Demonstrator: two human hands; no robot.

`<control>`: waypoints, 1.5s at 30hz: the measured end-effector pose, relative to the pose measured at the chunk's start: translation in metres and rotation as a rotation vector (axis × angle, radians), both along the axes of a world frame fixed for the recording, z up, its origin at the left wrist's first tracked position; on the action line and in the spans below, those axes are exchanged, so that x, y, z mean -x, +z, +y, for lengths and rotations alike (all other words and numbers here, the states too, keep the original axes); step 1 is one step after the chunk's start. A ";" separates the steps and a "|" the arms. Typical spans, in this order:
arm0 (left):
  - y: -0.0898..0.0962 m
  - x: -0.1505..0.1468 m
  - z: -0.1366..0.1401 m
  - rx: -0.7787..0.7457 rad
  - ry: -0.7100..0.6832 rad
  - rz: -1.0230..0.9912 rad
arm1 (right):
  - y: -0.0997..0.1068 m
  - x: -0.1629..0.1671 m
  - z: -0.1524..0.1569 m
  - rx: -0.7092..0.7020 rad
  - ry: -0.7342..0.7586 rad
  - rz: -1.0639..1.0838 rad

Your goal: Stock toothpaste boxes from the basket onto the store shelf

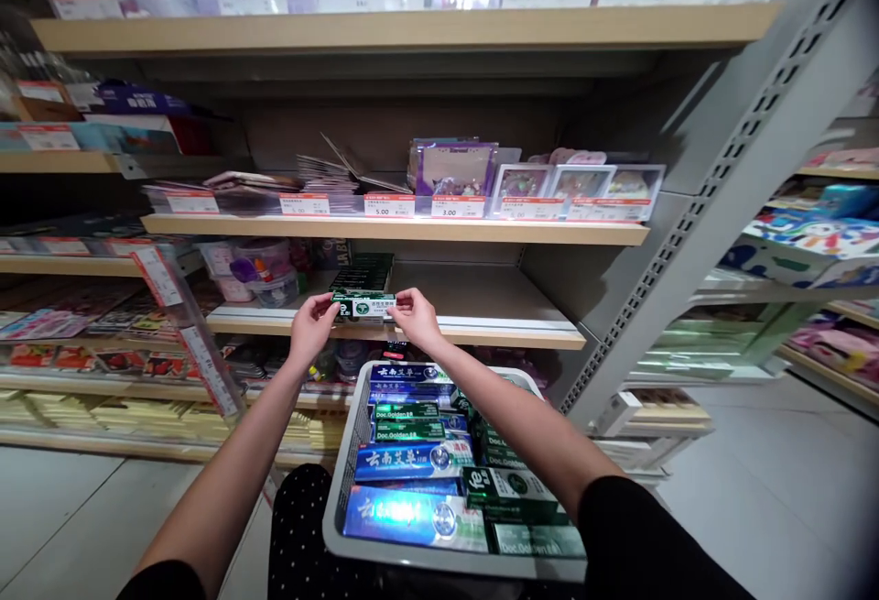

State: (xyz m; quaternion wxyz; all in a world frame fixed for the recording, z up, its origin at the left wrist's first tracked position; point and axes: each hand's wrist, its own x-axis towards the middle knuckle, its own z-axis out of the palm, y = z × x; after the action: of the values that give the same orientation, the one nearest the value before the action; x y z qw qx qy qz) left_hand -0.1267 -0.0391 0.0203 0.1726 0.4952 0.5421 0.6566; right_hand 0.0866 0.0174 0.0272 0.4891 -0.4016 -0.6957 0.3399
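My left hand (313, 329) and my right hand (417, 318) grip a green and white toothpaste box (363, 307) by its two ends. It lies level at the front edge of the lower shelf (473, 293); whether it touches the shelf I cannot tell. Just behind it, dark green boxes (363, 272) are stacked flat on that shelf. Below my hands, a grey plastic basket (338, 490) is filled with blue toothpaste boxes (412, 461) and green Doc.Golden boxes (512, 485). My right forearm hides part of the basket's right side.
Above my hands, a shelf (398, 230) with price tags carries flat packets and clear-fronted boxes (580, 186). Clear plastic tubs (271, 275) stand left of the green stack. A slotted metal upright (693, 206) rises at the right. Magazines (116, 311) fill lower left shelves.
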 end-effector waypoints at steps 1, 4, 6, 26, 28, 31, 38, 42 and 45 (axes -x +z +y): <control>0.002 0.006 0.006 -0.006 0.003 0.006 | 0.003 0.008 0.003 -0.015 -0.010 -0.008; 0.001 0.020 0.019 0.021 0.049 0.047 | 0.003 0.026 0.007 -0.057 -0.064 -0.068; -0.004 0.024 0.022 0.052 0.074 0.073 | -0.003 0.033 0.008 -0.080 -0.116 -0.102; -0.001 0.025 0.044 0.103 0.200 0.220 | -0.011 0.047 0.025 -0.072 -0.212 -0.194; 0.000 0.024 0.045 0.109 0.203 0.236 | -0.011 0.048 0.026 -0.071 -0.219 -0.205; 0.003 0.022 0.044 0.130 0.205 0.258 | -0.012 0.048 0.028 -0.072 -0.228 -0.212; 0.004 0.021 0.041 0.183 0.189 0.296 | -0.013 0.048 0.031 -0.054 -0.247 -0.197; -0.006 0.024 0.043 0.132 0.114 0.196 | -0.013 0.042 0.029 -0.010 -0.229 -0.125; -0.016 0.025 0.036 0.076 0.092 0.162 | -0.019 0.029 0.021 -0.024 -0.136 0.041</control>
State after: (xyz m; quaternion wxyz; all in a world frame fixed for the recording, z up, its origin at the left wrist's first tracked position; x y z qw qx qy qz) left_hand -0.1515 -0.0036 0.0045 0.1163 0.5145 0.6008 0.6007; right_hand 0.0581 0.0384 0.0084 0.5299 -0.4351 -0.6607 0.3055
